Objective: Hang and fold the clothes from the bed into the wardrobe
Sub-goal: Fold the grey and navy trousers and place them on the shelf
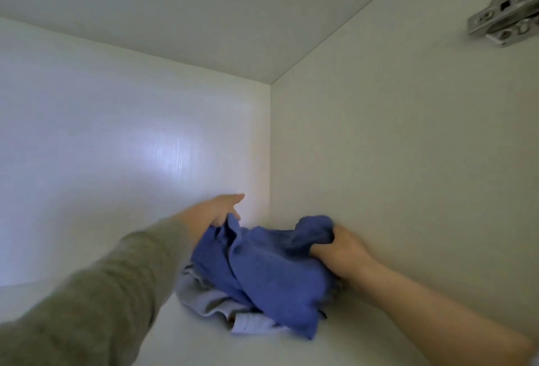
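blue, soft-looking cloth fills the far right corner of the wardrobe: the blue garment lies crumpled in a heap on the white shelf, creased into thick folds, with one corner trailing toward you. it sits on top of a pale grey garment, also bunched, which shows from under its left and near edges. your left hand, coming out of a grey-green sleeve, grips the heap's far left edge, thumb and lower fingers curled into the fabric and one finger stretched toward the back wall. your right hand, on a bare forearm, is closed round a wad of the same blue cloth at the heap's right end, close against the side wall. a metal hinge is fixed high on that wall. the view is somewhat blurred, so the weave and any seams cannot be told.
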Tool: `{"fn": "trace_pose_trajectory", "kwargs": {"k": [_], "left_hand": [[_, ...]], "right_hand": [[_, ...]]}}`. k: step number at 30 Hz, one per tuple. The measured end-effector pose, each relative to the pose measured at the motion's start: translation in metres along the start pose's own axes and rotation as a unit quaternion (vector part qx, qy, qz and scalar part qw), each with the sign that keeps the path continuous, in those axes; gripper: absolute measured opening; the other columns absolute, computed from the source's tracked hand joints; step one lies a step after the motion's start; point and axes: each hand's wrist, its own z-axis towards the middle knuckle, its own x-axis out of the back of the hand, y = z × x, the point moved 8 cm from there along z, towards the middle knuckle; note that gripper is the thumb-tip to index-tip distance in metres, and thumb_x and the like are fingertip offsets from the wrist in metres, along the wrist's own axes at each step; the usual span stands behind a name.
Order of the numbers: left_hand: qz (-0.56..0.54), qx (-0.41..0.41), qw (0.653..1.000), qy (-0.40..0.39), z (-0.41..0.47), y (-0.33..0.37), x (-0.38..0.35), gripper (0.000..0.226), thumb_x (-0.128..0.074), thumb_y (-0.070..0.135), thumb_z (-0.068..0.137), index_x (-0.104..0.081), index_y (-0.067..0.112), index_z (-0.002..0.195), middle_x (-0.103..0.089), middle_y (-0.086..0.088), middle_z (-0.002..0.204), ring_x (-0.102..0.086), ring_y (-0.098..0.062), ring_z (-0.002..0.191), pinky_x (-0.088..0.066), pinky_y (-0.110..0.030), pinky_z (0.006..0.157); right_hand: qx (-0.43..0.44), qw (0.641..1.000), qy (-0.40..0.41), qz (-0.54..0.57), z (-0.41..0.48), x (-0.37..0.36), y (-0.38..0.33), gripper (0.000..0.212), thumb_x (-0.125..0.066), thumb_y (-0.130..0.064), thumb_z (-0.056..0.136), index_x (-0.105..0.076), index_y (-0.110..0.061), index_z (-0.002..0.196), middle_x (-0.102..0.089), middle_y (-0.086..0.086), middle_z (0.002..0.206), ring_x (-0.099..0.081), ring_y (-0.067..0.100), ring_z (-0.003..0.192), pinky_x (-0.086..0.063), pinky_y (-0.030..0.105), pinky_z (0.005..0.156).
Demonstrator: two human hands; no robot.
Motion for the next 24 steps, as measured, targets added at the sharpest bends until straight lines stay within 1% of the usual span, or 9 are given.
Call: {"fn": "trace_pose_trajectory", "kwargs": {"k": [3,5,7,10,12,14,17,21,24], "left_hand": [[-0.16,0.037,0.986,-0.02,-0.005,-0.037,-0.029,0.067,-0.061,0.036,0.094,-0.033,0.01,0.15,-0.043,-0.009,0.147,-0.045,-0.026,0.132,-0.038,-0.028,0.106],[-0.254,0.065,0.962,-0.08,-0.017,-0.047,-0.037,0.057,-0.065,0.046,0.088,-0.055,0.01,0.13,-0.066,-0.002,0.124,-0.065,-0.013,0.105,-0.052,-0.014,0.075],[-0.301,0.088,0.937,-0.155,-0.032,-0.046,-0.042,0.049,-0.065,0.056,0.08,-0.067,0.013,0.103,-0.077,0.0,0.089,-0.072,-0.011,0.078,-0.054,-0.018,0.056],[-0.271,0.078,0.935,-0.213,-0.046,-0.039,-0.034,0.048,-0.072,0.055,0.072,-0.074,0.016,0.1,-0.075,-0.006,0.103,-0.072,-0.017,0.091,-0.057,-0.024,0.067],[-0.236,0.092,0.937,-0.241,-0.059,-0.033,-0.029,0.06,-0.077,0.059,0.066,-0.073,0.016,0.108,-0.072,-0.006,0.112,-0.069,-0.021,0.103,-0.057,-0.033,0.084],[-0.223,0.107,0.932,-0.265,-0.065,-0.029,-0.029,0.08,-0.077,0.069,0.056,-0.07,0.018,0.116,-0.07,-0.007,0.119,-0.063,-0.025,0.113,-0.051,-0.04,0.097],[-0.19,0.118,0.935,-0.275,-0.067,-0.023,-0.035,0.096,-0.075,0.081,0.045,-0.068,0.019,0.118,-0.07,-0.006,0.118,-0.064,-0.024,0.111,-0.051,-0.04,0.098],[-0.11,0.095,0.958,-0.246,-0.059,-0.015,-0.044,0.112,-0.088,0.067,0.04,-0.041,0.03,0.134,-0.049,0.0,0.138,-0.054,-0.023,0.121,-0.05,-0.041,0.099],[-0.082,0.087,0.972,-0.201,-0.049,-0.021,-0.039,0.084,-0.079,0.037,0.063,-0.035,0.029,0.134,-0.049,-0.003,0.127,-0.06,-0.025,0.111,-0.057,-0.035,0.083]], "right_hand": [[-0.001,0.999,-0.014,-0.042,0.007,0.003,0.004,0.025,-0.065,-0.019,0.083,-0.064,-0.019,0.107,-0.068,0.004,0.103,-0.064,0.02,0.095,-0.051,0.025,0.072],[0.005,0.997,-0.012,-0.073,0.007,0.007,0.002,0.031,-0.066,-0.023,0.083,-0.063,-0.016,0.113,-0.064,0.0,0.094,-0.06,0.013,0.081,-0.042,0.013,0.052],[0.016,0.995,-0.016,-0.096,0.006,0.008,0.0,0.032,-0.066,-0.026,0.083,-0.063,-0.014,0.112,-0.063,-0.002,0.092,-0.056,0.009,0.074,-0.037,0.011,0.045],[0.077,0.974,0.026,-0.212,0.004,0.015,-0.024,0.024,-0.065,-0.034,0.082,-0.058,-0.019,0.1,-0.063,0.0,0.099,-0.056,0.016,0.081,-0.039,0.017,0.055],[0.131,0.948,0.06,-0.285,0.009,0.018,-0.046,0.039,-0.064,-0.036,0.082,-0.053,-0.013,0.112,-0.066,0.004,0.102,-0.061,0.024,0.089,-0.047,0.028,0.066],[0.15,0.936,0.03,-0.317,0.019,0.009,-0.059,0.052,-0.064,-0.035,0.084,-0.049,-0.01,0.126,-0.066,0.008,0.111,-0.061,0.027,0.102,-0.049,0.031,0.076],[0.164,0.916,-0.039,-0.364,0.039,-0.019,-0.069,0.046,-0.065,-0.034,0.085,-0.058,-0.009,0.123,-0.065,0.007,0.119,-0.059,0.026,0.111,-0.05,0.031,0.089],[0.172,0.88,-0.122,-0.426,0.062,-0.053,-0.073,0.045,-0.07,-0.037,0.082,-0.065,-0.01,0.118,-0.067,0.008,0.118,-0.061,0.026,0.109,-0.051,0.036,0.093],[0.138,0.887,-0.172,-0.406,0.079,-0.066,-0.06,0.054,-0.069,-0.047,0.083,-0.065,-0.009,0.121,-0.066,0.008,0.122,-0.062,0.026,0.11,-0.051,0.038,0.096]]}}
